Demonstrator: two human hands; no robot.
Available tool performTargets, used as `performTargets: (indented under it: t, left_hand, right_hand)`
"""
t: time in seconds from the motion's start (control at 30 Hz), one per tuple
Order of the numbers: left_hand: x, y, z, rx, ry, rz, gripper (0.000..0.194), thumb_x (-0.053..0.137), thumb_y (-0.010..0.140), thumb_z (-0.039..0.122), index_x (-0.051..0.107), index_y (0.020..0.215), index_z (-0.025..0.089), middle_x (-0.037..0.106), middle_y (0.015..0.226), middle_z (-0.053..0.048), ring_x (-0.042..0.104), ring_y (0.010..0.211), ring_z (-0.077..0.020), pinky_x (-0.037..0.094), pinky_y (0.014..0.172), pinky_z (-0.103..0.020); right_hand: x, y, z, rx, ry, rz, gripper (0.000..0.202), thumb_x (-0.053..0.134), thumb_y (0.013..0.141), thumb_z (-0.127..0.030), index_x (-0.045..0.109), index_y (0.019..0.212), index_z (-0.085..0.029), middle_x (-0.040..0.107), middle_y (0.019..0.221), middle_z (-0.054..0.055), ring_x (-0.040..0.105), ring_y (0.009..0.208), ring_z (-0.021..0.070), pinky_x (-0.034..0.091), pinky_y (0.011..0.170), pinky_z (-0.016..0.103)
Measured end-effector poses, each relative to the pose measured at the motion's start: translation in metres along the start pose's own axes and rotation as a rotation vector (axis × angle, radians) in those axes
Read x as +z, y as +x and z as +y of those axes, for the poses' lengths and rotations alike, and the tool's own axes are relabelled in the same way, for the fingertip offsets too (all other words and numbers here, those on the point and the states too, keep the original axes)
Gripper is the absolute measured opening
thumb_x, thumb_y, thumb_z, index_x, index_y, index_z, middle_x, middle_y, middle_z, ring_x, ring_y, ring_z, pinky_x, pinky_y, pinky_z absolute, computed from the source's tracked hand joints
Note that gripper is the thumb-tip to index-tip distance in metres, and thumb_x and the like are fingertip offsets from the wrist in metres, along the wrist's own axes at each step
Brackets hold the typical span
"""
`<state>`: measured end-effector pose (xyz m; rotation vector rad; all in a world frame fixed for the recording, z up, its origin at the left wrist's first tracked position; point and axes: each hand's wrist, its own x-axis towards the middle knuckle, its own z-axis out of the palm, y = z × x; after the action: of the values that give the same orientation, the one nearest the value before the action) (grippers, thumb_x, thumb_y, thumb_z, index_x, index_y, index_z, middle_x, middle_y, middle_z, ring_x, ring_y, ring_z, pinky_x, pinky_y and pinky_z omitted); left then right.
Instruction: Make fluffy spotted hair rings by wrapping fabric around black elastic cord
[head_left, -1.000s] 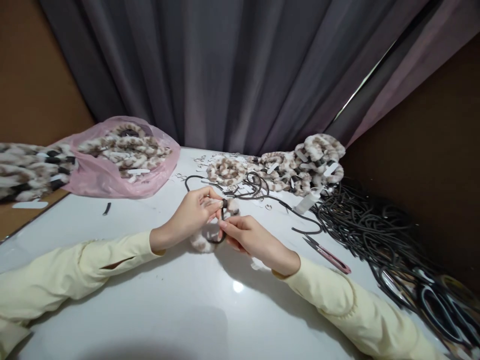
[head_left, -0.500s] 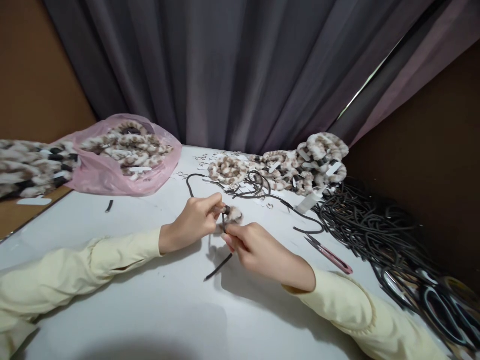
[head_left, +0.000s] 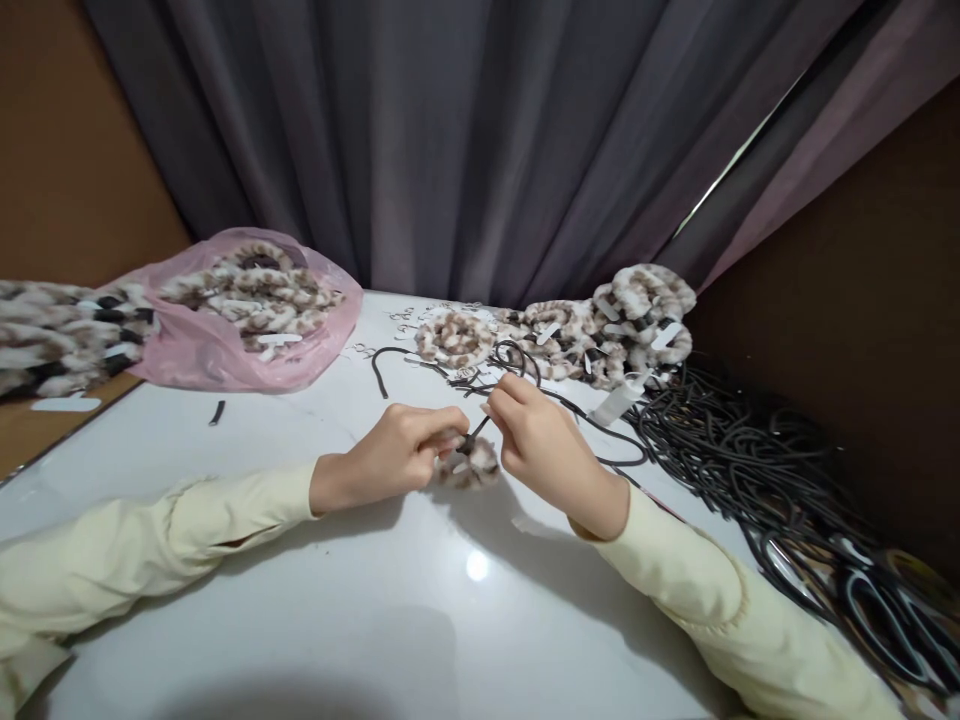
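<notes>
My left hand (head_left: 394, 445) is closed in a pinch on a small furry ring (head_left: 474, 468), mottled white and brown, at its dark part. From that dark part a black cord (head_left: 481, 424) runs up to my right hand (head_left: 544, 445), whose fingers are closed on it. The cord looks taut between the hands. Part of the ring lies hidden behind my left fingers. Just beyond the hands, more black cord (head_left: 382, 375) loops across the white table (head_left: 300, 610).
A pink plastic bag (head_left: 202, 350) full of furry rings stands at back left. More furry rings (head_left: 645, 305) are piled at back right. A heap of black cords (head_left: 735, 440) covers the right side, with black-handled scissors (head_left: 877, 620) near it. A short cord piece (head_left: 217, 412) lies left.
My right hand has moved up and away, drawing the cord from hanging below to a line above the ring. My left hand has lowered slightly. The snips are now mostly covered by my right arm.
</notes>
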<state>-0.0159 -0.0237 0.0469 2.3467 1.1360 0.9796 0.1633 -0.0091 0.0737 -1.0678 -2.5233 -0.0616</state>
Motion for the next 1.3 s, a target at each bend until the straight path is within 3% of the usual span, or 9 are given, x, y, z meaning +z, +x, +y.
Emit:
performTargets:
  t: [0.17,0.3,0.6,0.8,0.93,1.0,1.1,1.2,1.3]
  left_hand:
    - [-0.006,-0.001,0.014,-0.158,-0.264,-0.076,0.012,0.045,0.075,0.013,0.056,0.075,0.017,0.052,0.055,0.005,0.043,0.046,-0.0066,0.034,0.047,-0.016]
    - [-0.01,-0.001,0.022,-0.231,-0.384,-0.053,0.01,0.048,0.078,0.021,0.055,0.072,0.017,0.054,0.055,0.004,0.044,0.044,-0.0069,0.033,0.044,-0.016]
    - [-0.006,-0.004,0.018,-0.104,-0.213,-0.058,0.01,0.045,0.077,0.014,0.054,0.076,0.018,0.055,0.057,0.004,0.044,0.047,-0.0065,0.034,0.048,-0.016]
    - [-0.005,-0.005,0.015,-0.09,-0.134,-0.004,0.02,0.046,0.076,0.013,0.057,0.091,0.02,0.06,0.067,0.003,0.047,0.049,-0.0078,0.036,0.05,-0.017]
    - [-0.005,0.002,0.016,-0.297,-0.317,0.037,0.011,0.047,0.08,0.021,0.057,0.084,0.018,0.053,0.054,0.005,0.044,0.046,-0.0079,0.035,0.049,-0.018]
    - [-0.006,0.008,0.015,-0.424,-0.454,0.053,0.01,0.048,0.08,0.023,0.054,0.082,0.016,0.054,0.055,0.004,0.045,0.047,-0.0079,0.036,0.049,-0.018]
    - [-0.008,0.014,0.015,-0.532,-0.55,0.066,0.008,0.049,0.079,0.023,0.051,0.08,0.014,0.051,0.053,0.005,0.043,0.045,-0.0076,0.036,0.047,-0.018]
    - [-0.007,0.012,0.014,-0.497,-0.502,0.076,0.008,0.048,0.08,0.023,0.05,0.08,0.015,0.051,0.052,0.005,0.045,0.046,-0.0083,0.037,0.048,-0.019]
    - [-0.002,0.002,0.01,-0.284,-0.285,0.143,0.007,0.046,0.08,0.021,0.052,0.081,0.016,0.059,0.061,0.001,0.051,0.051,-0.0099,0.041,0.051,-0.02]
  right_hand:
    - [0.013,0.001,0.004,-0.024,0.047,0.046,0.019,0.036,0.074,-0.001,0.045,0.074,-0.017,0.045,0.08,0.004,0.039,0.061,0.0142,0.029,0.055,0.025]
    - [0.016,0.002,0.005,0.001,0.083,0.087,0.018,0.035,0.077,-0.002,0.044,0.074,-0.018,0.043,0.078,0.003,0.037,0.06,0.0138,0.029,0.055,0.024]
    - [0.026,0.006,0.007,-0.028,0.433,-0.039,0.021,0.048,0.075,-0.01,0.034,0.064,-0.019,0.035,0.07,-0.003,0.035,0.059,0.0108,0.028,0.055,0.022]
    - [0.027,0.011,0.007,-0.017,0.715,-0.229,0.009,0.049,0.078,-0.013,0.045,0.071,-0.017,0.049,0.073,-0.002,0.046,0.07,0.0119,0.037,0.066,0.023]
    - [0.02,0.012,0.01,0.098,0.626,-0.011,0.013,0.038,0.089,-0.019,0.05,0.085,-0.016,0.055,0.085,0.004,0.05,0.08,0.0147,0.039,0.072,0.027]
    - [0.014,0.01,0.009,0.067,0.535,0.097,0.016,0.037,0.091,-0.022,0.051,0.093,-0.016,0.056,0.094,0.007,0.051,0.089,0.0165,0.039,0.079,0.03]
    - [0.007,0.005,0.003,-0.032,0.37,0.088,0.013,0.048,0.087,-0.024,0.054,0.095,-0.015,0.06,0.091,0.008,0.052,0.089,0.0191,0.038,0.082,0.033]
    - [0.005,0.001,-0.003,-0.011,0.282,0.038,0.017,0.053,0.082,-0.02,0.054,0.098,-0.014,0.062,0.084,0.007,0.054,0.083,0.02,0.039,0.078,0.034]
    - [0.0,0.003,-0.003,0.093,0.464,-0.047,0.019,0.057,0.078,-0.018,0.056,0.097,-0.013,0.063,0.086,0.006,0.056,0.08,0.0171,0.042,0.074,0.029]
